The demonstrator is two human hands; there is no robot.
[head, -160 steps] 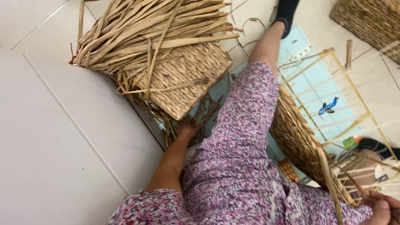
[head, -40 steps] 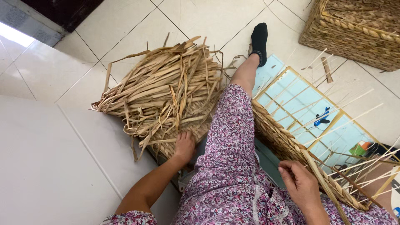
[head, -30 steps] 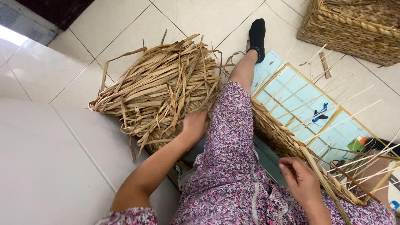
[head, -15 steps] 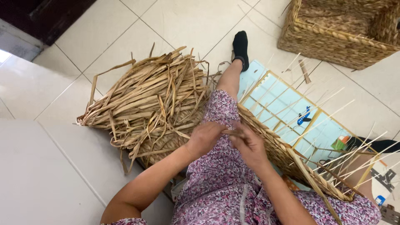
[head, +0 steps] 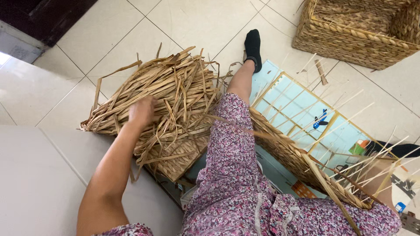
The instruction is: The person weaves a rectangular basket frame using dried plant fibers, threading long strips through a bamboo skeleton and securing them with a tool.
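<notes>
- The left hand (head: 142, 111) rests on top of a heap of dry straw strips (head: 166, 94) on the tiled floor (head: 197, 22), on the person's left side.
- The fingers are curled down into the strips, but whether they pinch one strip or just press on the heap cannot be told.
- The heap's long axis runs from lower left to upper right; most strips lie along that line, their loose ends fanning toward the upper right, near the black sock (head: 253, 48).
- The heap lies on a flat woven mat (head: 179, 155), whose corner points toward the floral-clothed leg (head: 232, 153).
- One long strip (head: 245, 126) crosses the leg from the heap toward the half-woven basket (head: 297, 159) on the right; it looks blurred.
- The right hand is out of view.
- Thin stakes stick up from the half-woven basket's rim, slanting up and right.
- A finished basket (head: 350, 37) stands at the top right, well apart.
- Half a second earlier both hands met over the leg; now the left hand has moved out onto the heap and the right has left the picture.
</notes>
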